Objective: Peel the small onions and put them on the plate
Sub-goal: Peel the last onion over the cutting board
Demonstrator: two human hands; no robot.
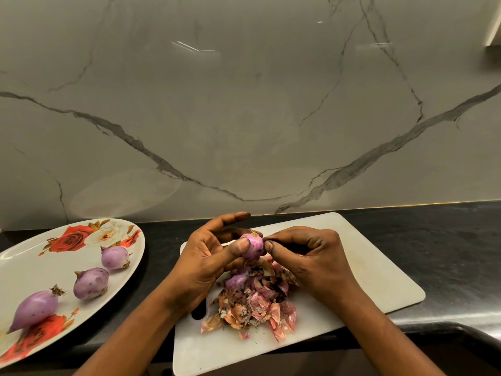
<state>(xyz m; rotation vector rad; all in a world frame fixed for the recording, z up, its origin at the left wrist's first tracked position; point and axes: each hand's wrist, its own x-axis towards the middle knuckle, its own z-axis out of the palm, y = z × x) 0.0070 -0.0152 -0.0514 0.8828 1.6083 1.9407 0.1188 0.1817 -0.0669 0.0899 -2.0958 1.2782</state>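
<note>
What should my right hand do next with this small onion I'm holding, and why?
Probably pull the right hand away and down, so its fingers strip what they pinch at the side of the onion that the left hand holds over the peel pile. Dry skin shows at its top, so it seems unready for the plate, where three peeled onions lie.

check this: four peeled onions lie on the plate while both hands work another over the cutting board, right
No, three peeled onions lie on the plate, not four, per the head view; the rest holds.
</note>
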